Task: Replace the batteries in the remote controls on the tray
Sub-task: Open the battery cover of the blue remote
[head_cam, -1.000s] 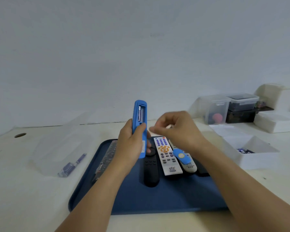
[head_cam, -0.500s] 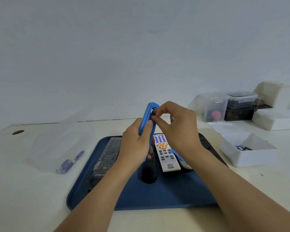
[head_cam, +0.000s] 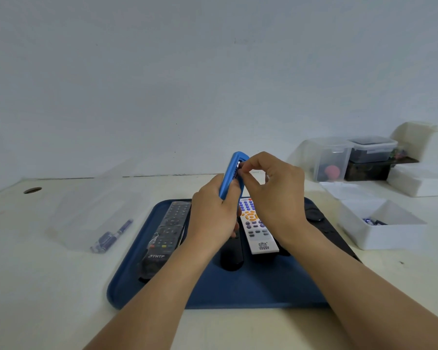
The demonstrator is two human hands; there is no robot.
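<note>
Since a second ago, the right hand [head_cam: 273, 195] has closed in from beside the blue remote [head_cam: 232, 176] and is now pinching at its open battery slot; what its fingertips are gripping is too small to tell. The left hand [head_cam: 213, 218] is gripping the remote upright above the blue tray [head_cam: 238, 294], where other remotes are lying.

1. You have dim, even light with a cool blue-grey cast; no lamp or source shows.
2. Shadows are soft: one faint band under the near rim of the blue tray [head_cam: 147, 296].
3. Wide-angle bending curves the table edge [head_cam: 61, 178] at the frame sides.
4. Your fingertips [head_cam: 240, 170] look slightly soft; no glare.
5. The far storage boxes [head_cam: 349, 157] are hazy.
</note>
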